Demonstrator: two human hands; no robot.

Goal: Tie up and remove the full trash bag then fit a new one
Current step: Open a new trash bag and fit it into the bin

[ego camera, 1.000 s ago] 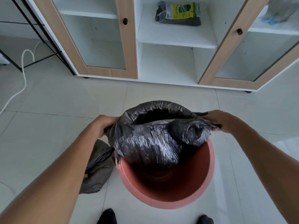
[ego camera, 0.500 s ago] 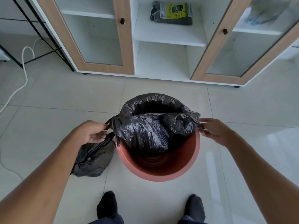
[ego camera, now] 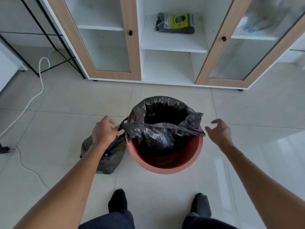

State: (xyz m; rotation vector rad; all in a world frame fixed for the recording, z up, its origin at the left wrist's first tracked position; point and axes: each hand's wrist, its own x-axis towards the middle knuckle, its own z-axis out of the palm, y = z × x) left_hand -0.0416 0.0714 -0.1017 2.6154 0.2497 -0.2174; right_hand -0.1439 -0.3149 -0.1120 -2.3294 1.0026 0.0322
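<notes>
The left forearm (ego camera: 77, 172) and the right forearm (ego camera: 259, 172) are bare along their whole visible length, from the lower corners of the view to the wrists. The left grip (ego camera: 103, 131) and the right grip (ego camera: 219, 133) are bare as well. At the bottom edge dark navy trousers (ego camera: 109, 220) show as two legs, the cloth resembling denim. The feet wear plain black socks, the left sock (ego camera: 117, 200) and the right sock (ego camera: 201, 204).
</notes>
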